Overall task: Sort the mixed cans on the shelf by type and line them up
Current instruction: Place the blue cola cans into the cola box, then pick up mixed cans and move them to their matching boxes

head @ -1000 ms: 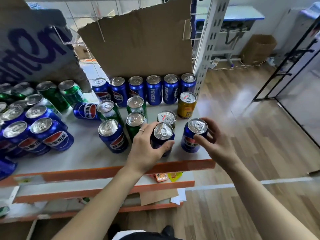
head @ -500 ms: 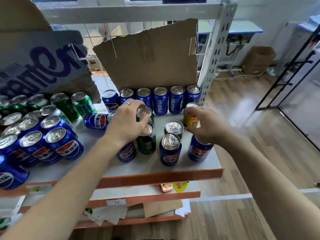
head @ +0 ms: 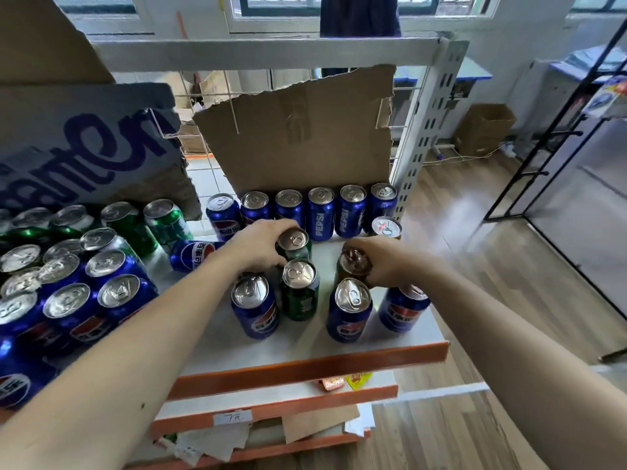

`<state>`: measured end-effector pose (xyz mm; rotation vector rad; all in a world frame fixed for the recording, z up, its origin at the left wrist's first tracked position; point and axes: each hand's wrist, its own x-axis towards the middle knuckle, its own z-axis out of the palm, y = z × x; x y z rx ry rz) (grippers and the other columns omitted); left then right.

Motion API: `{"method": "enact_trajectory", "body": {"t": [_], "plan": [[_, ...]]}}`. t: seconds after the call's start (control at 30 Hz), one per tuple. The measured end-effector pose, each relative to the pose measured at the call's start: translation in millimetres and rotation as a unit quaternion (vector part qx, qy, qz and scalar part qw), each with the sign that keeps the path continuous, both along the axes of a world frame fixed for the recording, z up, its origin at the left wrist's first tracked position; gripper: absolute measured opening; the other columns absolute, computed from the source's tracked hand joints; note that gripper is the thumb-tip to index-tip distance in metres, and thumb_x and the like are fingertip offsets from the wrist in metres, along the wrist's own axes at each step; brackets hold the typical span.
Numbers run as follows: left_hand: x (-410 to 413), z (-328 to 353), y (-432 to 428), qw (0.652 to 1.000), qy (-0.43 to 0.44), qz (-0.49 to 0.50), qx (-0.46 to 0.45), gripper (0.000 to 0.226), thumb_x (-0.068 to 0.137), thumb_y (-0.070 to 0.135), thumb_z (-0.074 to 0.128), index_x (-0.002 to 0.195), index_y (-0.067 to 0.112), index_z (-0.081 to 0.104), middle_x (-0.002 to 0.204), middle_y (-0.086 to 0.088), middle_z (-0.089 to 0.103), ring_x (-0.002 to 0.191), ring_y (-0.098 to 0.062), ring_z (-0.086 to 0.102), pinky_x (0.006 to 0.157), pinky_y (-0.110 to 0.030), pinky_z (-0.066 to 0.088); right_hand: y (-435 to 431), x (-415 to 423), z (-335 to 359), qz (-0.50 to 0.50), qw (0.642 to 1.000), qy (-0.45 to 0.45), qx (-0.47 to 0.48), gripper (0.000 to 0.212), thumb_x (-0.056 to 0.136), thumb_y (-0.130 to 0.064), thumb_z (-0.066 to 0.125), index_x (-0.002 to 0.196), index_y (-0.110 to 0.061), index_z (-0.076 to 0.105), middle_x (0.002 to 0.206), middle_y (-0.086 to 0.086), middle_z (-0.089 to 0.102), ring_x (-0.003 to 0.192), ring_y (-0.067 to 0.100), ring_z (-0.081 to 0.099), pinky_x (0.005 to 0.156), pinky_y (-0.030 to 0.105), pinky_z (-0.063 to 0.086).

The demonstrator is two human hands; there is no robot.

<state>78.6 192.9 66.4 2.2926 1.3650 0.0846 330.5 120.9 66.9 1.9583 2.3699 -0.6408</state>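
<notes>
Head view: we're off the front Pepsi cans [head: 349, 310] now; L hand [head: 258, 245] grips green can [head: 294, 239], R hand [head: 390, 266] grips brown can [head: 353, 262]; odd types likely next.

**Surroundings: Non-Task Items in View**

I am viewing a torn cardboard sheet [head: 298, 137] standing upright at rear centre against a wire grid [head: 228, 96]. A cardboard panel with purple lettering [head: 84, 147] is leaning just beside it on the left. Windows [head: 281, 1] are running along the top. On the right, a wooden floor [head: 492, 266] is reflecting light. A cardboard box [head: 483, 128] is sitting on it near the wall, with a white cable [head: 468, 157] trailing beside it. A blue-topped desk [head: 475, 71] is standing nearby. A black metal frame [head: 529, 157] is rising at far right. Low in the view, an orange packet [head: 334, 382] and a yellow packet [head: 359, 379] are lying side by side. A handwritten label [head: 233, 417] is showing below them, and loose papers [head: 210, 442] are protruding underneath.
</notes>
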Motion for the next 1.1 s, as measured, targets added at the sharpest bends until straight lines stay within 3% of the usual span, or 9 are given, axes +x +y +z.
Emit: {"method": "enact_trajectory", "body": {"t": [0.1,0.2,0.4,0.5,0.63,0.73,0.87,0.97,1.1], "plan": [[-4.3,6.4,-2.1,0.993,-0.113,0.026,0.032,0.059,0.067,0.019,0.087,0.12,0.021,0.06,0.112,0.0,0.065,0.107,-0.021,0.061,0.09,-0.027,0.048,-6.2,11.5,21.8,-0.062,0.988,0.13,0.047,0.074,0.068,-0.024,0.088,0.132,-0.019,0.052,0.117,-0.003,0.06,0.107,0.016,0.057,0.093,0.03,0.048],[-13.1,29.3,-6.0,0.963,-0.256,0.081,0.019,0.073,0.061,0.027,0.09,0.126,0.02,0.058,0.115,-0.001,0.067,0.109,-0.02,0.063,0.098,-0.034,0.049,-15.4,22.1,50.8,-0.117,0.947,0.282,0.101,0.071,0.067,-0.019,0.087,0.129,-0.019,0.054,0.116,-0.003,0.063,0.107,0.014,0.061,0.1,0.037,0.05],[-27.1,87.5,-43.4,0.772,-0.604,0.128,-0.151,0.067,0.065,0.044,0.085,0.117,0.01,0.061,0.098,-0.006,0.073,0.095,-0.027,0.07,0.075,-0.043,0.06,-41.6,8.6,87.6,-0.101,0.798,0.586,0.096,0.042,0.079,-0.017,0.073,0.119,-0.015,0.061,0.101,0.006,0.07,0.095,0.023,0.069,0.086,0.037,0.056],[-24.7,98.6,-70.8,0.724,-0.647,0.117,-0.208,0.084,0.055,0.055,0.089,0.118,0.007,0.061,0.097,-0.012,0.071,0.089,-0.028,0.071,0.075,-0.043,0.06,-51.2,-11.5,90.0,-0.111,0.724,0.678,0.062,0.04,0.087,-0.016,0.066,0.125,-0.006,0.057,0.096,0.008,0.069,0.09,0.026,0.069,0.075,0.039,0.059],[-28.7,96.0,-109.7,0.746,-0.617,0.188,-0.163,0.065,0.074,0.051,0.074,0.116,0.004,0.056,0.091,-0.013,0.068,0.075,-0.023,0.07,0.065,-0.036,0.058,-66.0,-43.5,83.5,-0.104,0.646,0.756,-0.023,0.042,0.088,-0.022,0.054,0.126,-0.003,0.057,0.114,0.022,0.064,0.103,0.039,0.062,0.092,0.063,0.046],[-39.3,90.7,-134.8,0.75,-0.597,0.236,-0.16,0.051,0.081,0.051,0.065,0.103,0.005,0.061,0.084,-0.014,0.064,0.074,-0.028,0.065,0.07,-0.039,0.057,-75.2,-67.8,78.7,-0.129,0.595,0.789,-0.079,0.042,0.088,-0.028,0.045,0.116,-0.006,0.066,0.107,0.019,0.068,0.097,0.036,0.064,0.087,0.055,0.052],[-57.0,91.7,-157.9,0.682,-0.65,0.274,-0.193,0.048,0.092,0.049,0.052,0.09,0.003,0.064,0.071,-0.012,0.063,0.058,-0.023,0.062,0.054,-0.027,0.054,-85.6,-101.1,77.8,-0.133,0.601,0.783,-0.091,0.039,0.085,-0.033,0.047,0.105,-0.008,0.068,0.093,0.015,0.064,0.083,0.03,0.062,0.069,0.041,0.056],[-75.9,89.9,-168.7,0.654,-0.675,0.282,-0.192,0.049,0.1,0.042,0.044,0.078,0.005,0.067,0.067,-0.011,0.06,0.053,-0.021,0.058,0.048,-0.024,0.05,-92.5,-129.3,77.1,-0.127,0.617,0.768,-0.112,0.054,0.083,-0.043,0.05,0.124,-0.008,0.059,0.102,0.018,0.064,0.086,0.03,0.066,0.063,0.043,0.058],[-116.0,82.3,-180.5,0.635,-0.696,0.286,-0.175,0.051,0.1,0.034,0.04,0.067,0.009,0.072,0.063,-0.01,0.062,0.054,-0.021,0.059,0.051,-0.026,0.049,-97.2,-171.3,73.1,-0.109,0.645,0.747,-0.116,0.042,0.08,-0.045,0.06,0.109,-0.015,0.066,0.093,0.013,0.07,0.082,0.032,0.068,0.07,0.053,0.056]]}}
